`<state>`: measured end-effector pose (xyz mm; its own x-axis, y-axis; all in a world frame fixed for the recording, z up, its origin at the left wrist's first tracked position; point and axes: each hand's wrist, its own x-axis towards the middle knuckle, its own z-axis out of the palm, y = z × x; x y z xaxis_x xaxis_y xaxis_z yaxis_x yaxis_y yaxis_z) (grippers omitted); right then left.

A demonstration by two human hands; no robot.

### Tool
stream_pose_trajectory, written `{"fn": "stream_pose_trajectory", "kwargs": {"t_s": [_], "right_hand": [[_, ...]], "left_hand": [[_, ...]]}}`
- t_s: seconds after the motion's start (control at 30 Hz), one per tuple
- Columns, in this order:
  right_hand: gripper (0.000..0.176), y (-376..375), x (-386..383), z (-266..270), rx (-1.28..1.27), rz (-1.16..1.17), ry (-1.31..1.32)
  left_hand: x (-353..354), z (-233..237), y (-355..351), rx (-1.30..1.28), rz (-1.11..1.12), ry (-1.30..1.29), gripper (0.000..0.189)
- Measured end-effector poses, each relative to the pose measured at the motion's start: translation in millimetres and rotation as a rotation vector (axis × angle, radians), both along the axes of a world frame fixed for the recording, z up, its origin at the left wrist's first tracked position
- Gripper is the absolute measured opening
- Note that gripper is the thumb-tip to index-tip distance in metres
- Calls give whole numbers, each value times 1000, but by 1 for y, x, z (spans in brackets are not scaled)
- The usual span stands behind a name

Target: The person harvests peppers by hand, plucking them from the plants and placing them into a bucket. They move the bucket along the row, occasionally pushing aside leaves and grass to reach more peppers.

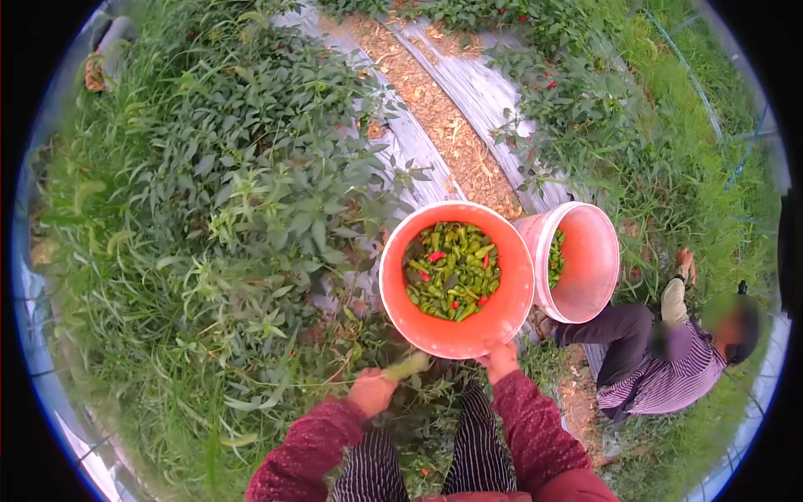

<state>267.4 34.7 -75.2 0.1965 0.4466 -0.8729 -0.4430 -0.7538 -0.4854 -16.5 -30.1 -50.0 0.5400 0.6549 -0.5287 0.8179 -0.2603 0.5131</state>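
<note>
My right hand (pixel 500 360) grips the near rim of a red-orange bucket (pixel 435 330) with a white edge. Inside the bucket lie many green peppers (pixel 452 272) with a few red ones among them. To the left and below the bucket, my left hand (pixel 370 391) is closed around a pale green grassy stalk (pixel 407 366), whose fuzzy tip points toward the rim. A second bucket (pixel 585 272), pinkish inside with a white rim, stands just right of the first and holds some green peppers (pixel 555 259).
A person in a striped top (pixel 682 372) sits low at the right, one hand (pixel 686 264) reaching to the plants. Leafy pepper plants (pixel 259 109) fill the left. Silvery plastic sheeting (pixel 481 96) flanks a wood-chip path (pixel 452 125). Part of another person (pixel 115 46) shows at upper left.
</note>
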Motion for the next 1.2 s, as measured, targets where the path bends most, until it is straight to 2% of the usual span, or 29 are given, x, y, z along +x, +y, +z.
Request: {"fn": "stream_pose_trajectory", "kwargs": {"t_s": [0.03,0.13,0.2,0.27,0.3,0.4,0.43,0.5,0.53,0.6,0.63,0.7,0.77,0.9,1.0,1.07,1.13,1.17,1.2], "right_hand": [[41,12,-15,20,-11,-37,16],[40,23,-36,52,-26,-70,52],[40,22,-39,73,-118,-124,102],[38,14,-44,104,-112,-117,71],[37,7,-44,115,-108,-123,107],[38,0,-53,148,-80,-140,121],[38,-5,-54,158,-87,-164,96],[39,0,-62,173,-55,-177,73],[39,1,-65,180,-36,-179,74],[39,16,-70,189,18,-169,84],[39,25,-79,186,31,-164,59],[38,43,-81,188,49,-137,24],[38,63,-81,183,88,-147,33],[37,130,-80,162,128,-121,74],[35,208,-77,132,110,-70,83],[30,255,-69,88,23,-151,53],[24,301,-83,75,78,-83,-30],[23,326,-79,59,104,-67,-18],[22,348,-77,39,117,-49,-4]], "left_hand": [[-10,8,2,-77,-17,32,29],[-44,35,0,-34,34,43,31],[-68,50,-3,-140,75,50,33],[-94,55,-15,-104,215,-8,33],[-104,64,-14,-150,196,89,32],[-144,76,-23,-176,223,79,32],[-152,90,-27,-220,343,55,31],[-171,104,-31,-244,350,53,30],[-181,106,-34,-275,351,62,30],[-197,78,-67,-130,370,33,29],[-208,50,-83,-264,545,-65,31],[-211,60,-69,-388,712,-160,33],[-204,122,-35,-339,412,98,37],[-196,106,-25,-399,373,162,39],[-176,82,-19,-263,385,150,21],[-158,69,-10,-305,396,180,24],[-140,63,-6,-381,428,214,31],[-128,71,7,-396,451,87,30],[-112,72,16,-451,468,102,30]]}}
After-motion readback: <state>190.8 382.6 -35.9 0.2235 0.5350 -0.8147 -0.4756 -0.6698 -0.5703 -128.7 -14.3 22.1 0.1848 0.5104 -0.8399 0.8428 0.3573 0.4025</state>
